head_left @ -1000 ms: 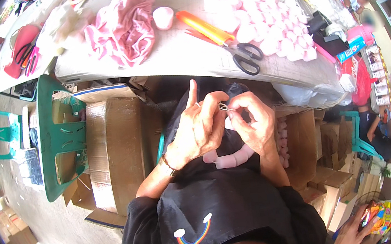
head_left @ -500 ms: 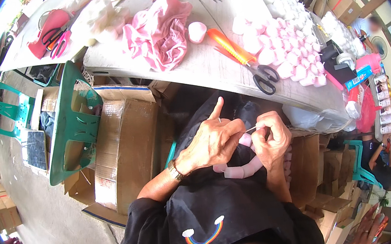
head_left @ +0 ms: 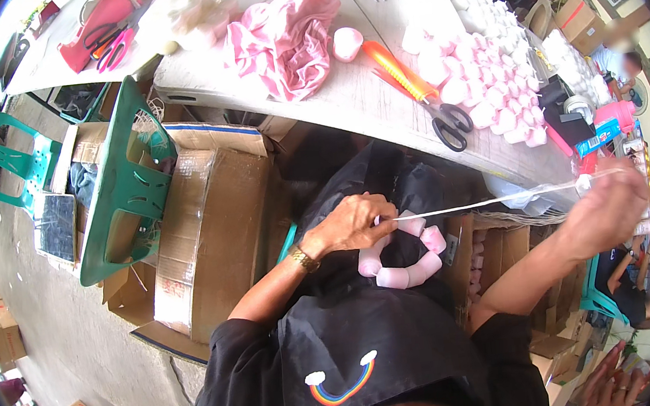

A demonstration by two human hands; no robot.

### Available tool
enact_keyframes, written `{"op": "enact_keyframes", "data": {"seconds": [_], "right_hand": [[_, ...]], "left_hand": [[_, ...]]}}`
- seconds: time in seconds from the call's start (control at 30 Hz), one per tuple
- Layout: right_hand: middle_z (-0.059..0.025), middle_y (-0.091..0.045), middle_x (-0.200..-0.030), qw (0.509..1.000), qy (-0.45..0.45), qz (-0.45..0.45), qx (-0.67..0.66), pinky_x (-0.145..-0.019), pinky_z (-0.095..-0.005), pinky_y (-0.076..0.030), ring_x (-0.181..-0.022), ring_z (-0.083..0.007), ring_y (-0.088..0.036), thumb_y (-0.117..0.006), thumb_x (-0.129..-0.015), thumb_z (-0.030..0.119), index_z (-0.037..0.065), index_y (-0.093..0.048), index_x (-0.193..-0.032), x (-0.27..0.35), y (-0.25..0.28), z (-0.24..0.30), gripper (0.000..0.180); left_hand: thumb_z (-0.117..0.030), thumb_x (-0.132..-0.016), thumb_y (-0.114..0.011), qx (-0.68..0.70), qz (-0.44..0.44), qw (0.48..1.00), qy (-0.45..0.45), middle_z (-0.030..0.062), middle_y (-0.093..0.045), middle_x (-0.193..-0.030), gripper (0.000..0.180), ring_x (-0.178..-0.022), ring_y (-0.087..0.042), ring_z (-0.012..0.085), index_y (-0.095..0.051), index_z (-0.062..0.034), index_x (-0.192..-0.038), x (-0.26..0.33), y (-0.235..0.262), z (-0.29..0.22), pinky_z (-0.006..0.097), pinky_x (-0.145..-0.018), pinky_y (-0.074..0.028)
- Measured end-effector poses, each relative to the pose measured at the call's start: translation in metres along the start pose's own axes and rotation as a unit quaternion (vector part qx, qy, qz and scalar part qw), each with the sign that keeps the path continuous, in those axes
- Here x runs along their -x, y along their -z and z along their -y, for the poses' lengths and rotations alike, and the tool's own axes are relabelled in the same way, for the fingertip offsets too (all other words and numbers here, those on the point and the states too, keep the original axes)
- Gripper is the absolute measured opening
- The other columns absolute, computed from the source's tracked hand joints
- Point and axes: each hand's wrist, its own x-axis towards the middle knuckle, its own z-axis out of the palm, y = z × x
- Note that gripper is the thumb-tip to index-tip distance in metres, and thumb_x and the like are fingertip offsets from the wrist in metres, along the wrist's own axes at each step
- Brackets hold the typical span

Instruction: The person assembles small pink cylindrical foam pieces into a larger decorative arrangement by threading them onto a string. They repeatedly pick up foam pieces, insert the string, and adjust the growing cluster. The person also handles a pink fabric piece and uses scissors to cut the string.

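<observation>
In my lap hangs a loop of pale pink barrel-shaped foam-like pieces (head_left: 392, 277), strung one after another with a few gaps. My left hand (head_left: 355, 223), a gold watch on its wrist, is closed at the loop's upper left end, pinching where a white string (head_left: 485, 204) comes out. That string runs taut across to my right hand (head_left: 618, 206), which is raised far out to the right. Its fingers are smeared by motion but curl around the string. Whether a needle is in them cannot be made out.
On the white table (head_left: 251, 115) ahead lie orange-and-black scissors (head_left: 421, 96), a crumpled pink cloth (head_left: 287, 43), one loose pink piece (head_left: 347, 44) and a spread of pink and white pieces (head_left: 487, 80). Cardboard boxes (head_left: 215, 223) and a green chair (head_left: 127, 185) stand at left.
My right hand has swung from close beside the left hand far out to the right, drawing the string long. My left index finger, raised before, is now folded in. The loop shows more fully.
</observation>
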Motion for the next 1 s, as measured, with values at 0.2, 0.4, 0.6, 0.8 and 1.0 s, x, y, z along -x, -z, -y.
{"op": "enact_keyframes", "data": {"seconds": [0.2, 0.4, 0.6, 0.8, 1.0], "right_hand": [[-0.0112, -0.058, -0.119, 0.962, -0.179, 0.202, 0.051, -0.094, -0.0339, -0.044, -0.107, -0.0203, -0.054, -0.050, -0.096, 0.010, -0.006, -0.047, -0.127, 0.042, -0.013, -0.010, 0.035], [-0.0071, -0.060, -0.106, 0.796, -0.340, 0.492, -0.092, -0.080, -0.0276, -0.048, -0.090, -0.0133, -0.060, -0.055, -0.097, 0.018, 0.002, -0.055, -0.125, 0.152, -0.036, -0.010, 0.032], [-0.0066, -0.059, -0.077, 0.804, -0.431, 0.348, -0.218, -0.060, -0.0252, -0.045, -0.067, -0.0108, -0.056, -0.047, -0.101, 0.025, 0.000, -0.060, -0.093, 0.135, -0.016, -0.007, 0.029], [-0.0068, -0.050, -0.067, 0.806, -0.419, 0.177, -0.380, -0.062, -0.0364, -0.042, -0.051, -0.0178, -0.048, -0.034, -0.104, 0.031, 0.005, -0.056, -0.101, 0.073, -0.017, 0.004, 0.035], [-0.0064, -0.046, -0.065, 0.735, -0.307, 0.307, -0.521, -0.063, -0.0363, -0.035, -0.051, -0.0163, -0.043, -0.031, -0.104, 0.019, 0.000, -0.052, -0.103, -0.027, -0.056, 0.035, 0.029]], "left_hand": [[-0.027, -0.100, -0.053, 0.162, 0.014, 0.984, 0.066, 0.0036, -0.059, -0.071, 0.026, -0.068, -0.058, 0.0130, -0.060, -0.0047, -0.089, -0.015, 0.012, -0.022, 0.031, -0.069, -0.050], [-0.021, -0.099, -0.054, 0.156, -0.039, 0.975, -0.153, 0.0071, -0.065, -0.074, 0.020, -0.062, -0.062, 0.0127, -0.063, -0.0035, -0.098, -0.047, 0.067, -0.075, 0.029, -0.058, -0.051], [-0.024, -0.102, -0.048, 0.349, -0.121, 0.924, -0.097, 0.0082, -0.068, -0.088, 0.031, -0.076, -0.064, 0.0134, -0.066, 0.0019, -0.105, -0.063, 0.065, -0.060, 0.028, -0.075, -0.052], [-0.038, -0.098, -0.052, 0.319, 0.010, 0.947, 0.043, 0.0139, -0.057, -0.130, 0.052, -0.122, -0.052, 0.0201, -0.054, 0.0008, -0.133, -0.030, 0.002, 0.013, 0.034, -0.105, -0.040], [-0.022, -0.077, -0.070, -0.207, 0.077, 0.968, -0.121, 0.0157, -0.056, -0.125, 0.048, -0.121, -0.050, 0.0355, -0.060, -0.0115, -0.123, 0.009, -0.042, 0.062, 0.044, -0.100, -0.044]]}}
